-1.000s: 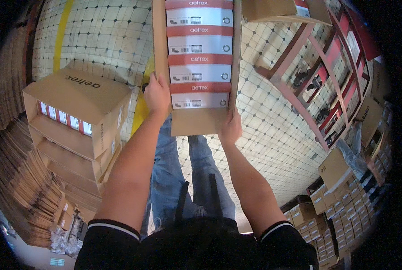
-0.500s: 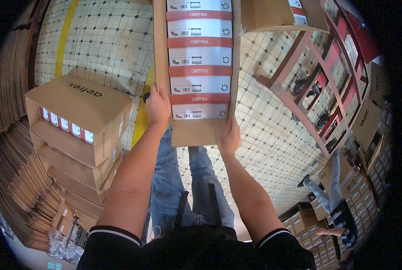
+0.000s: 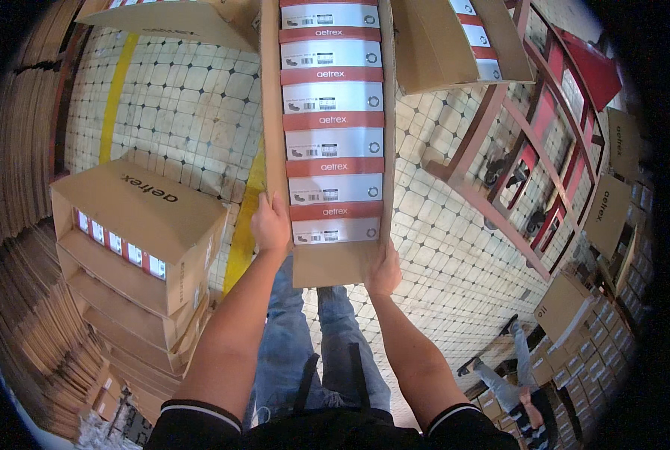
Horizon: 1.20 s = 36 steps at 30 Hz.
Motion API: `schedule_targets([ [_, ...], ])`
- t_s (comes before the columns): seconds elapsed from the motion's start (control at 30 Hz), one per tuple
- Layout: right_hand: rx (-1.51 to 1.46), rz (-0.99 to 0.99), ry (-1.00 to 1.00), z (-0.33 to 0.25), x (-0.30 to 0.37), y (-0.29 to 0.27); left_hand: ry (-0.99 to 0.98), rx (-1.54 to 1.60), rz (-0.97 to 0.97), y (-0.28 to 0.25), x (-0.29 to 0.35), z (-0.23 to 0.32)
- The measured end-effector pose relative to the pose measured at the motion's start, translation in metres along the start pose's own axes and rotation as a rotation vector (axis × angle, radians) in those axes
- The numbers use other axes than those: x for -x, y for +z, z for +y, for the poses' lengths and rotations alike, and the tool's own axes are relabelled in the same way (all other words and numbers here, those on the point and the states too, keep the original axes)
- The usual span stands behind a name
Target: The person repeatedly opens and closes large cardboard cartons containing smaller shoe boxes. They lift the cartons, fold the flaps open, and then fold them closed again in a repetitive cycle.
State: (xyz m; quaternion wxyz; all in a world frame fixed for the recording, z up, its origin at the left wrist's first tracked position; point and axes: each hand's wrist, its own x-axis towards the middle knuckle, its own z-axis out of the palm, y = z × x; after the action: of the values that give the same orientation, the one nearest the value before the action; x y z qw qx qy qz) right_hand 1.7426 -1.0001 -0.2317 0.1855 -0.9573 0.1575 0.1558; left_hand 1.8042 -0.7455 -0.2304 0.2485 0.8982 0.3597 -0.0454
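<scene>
A long cardboard carton [image 3: 328, 268] stretches away from me, its near end flap folded out toward my legs. Inside it, a row of white shoeboxes with red lids [image 3: 333, 189] shows labelled ends facing up. My left hand [image 3: 272, 222] grips the carton's left wall near the close end, thumb on the upper side. On the opposite wall, my right hand [image 3: 383, 271] is closed around the near corner. Fingers of both hands are partly hidden behind the cardboard.
Another open carton [image 3: 438, 49] of shoeboxes lies at the far right, beside a red metal cart frame [image 3: 492, 195]. Stacked cartons [image 3: 136, 225] stand at left, before flattened cardboard [image 3: 12, 247]. A co-worker [image 3: 526, 397] bends near shoebox piles [image 3: 597, 352] at lower right.
The carton and both my hands sit lower in the view, closer to me. More of its far end and neighbouring cartons shows. The co-worker has shifted and bent over.
</scene>
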Motion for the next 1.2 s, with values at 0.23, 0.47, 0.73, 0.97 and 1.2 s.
schedule_targets([
  [0.23, 0.000, 0.000, 0.005, -0.003, 0.000, -0.003, 0.030, 0.075, -0.017, -0.004, -0.008, -0.017],
  [0.47, 0.009, 0.033, 0.015, -0.012, -0.001, -0.007, -0.138, 0.068, -0.173, -0.013, -0.009, -0.010],
  [0.73, -0.114, -0.057, 0.185, -0.014, -0.011, -0.012, -0.012, 0.056, -0.319, -0.041, -0.129, 0.048],
  [0.97, 0.070, -0.265, 0.220, -0.020, -0.028, -0.024, 0.138, -0.149, -0.364, -0.048, -0.335, 0.150],
  [1.2, 0.138, -0.483, 0.363, -0.034, -0.034, -0.036, 0.059, -0.192, -0.405, -0.041, -0.347, 0.156],
])
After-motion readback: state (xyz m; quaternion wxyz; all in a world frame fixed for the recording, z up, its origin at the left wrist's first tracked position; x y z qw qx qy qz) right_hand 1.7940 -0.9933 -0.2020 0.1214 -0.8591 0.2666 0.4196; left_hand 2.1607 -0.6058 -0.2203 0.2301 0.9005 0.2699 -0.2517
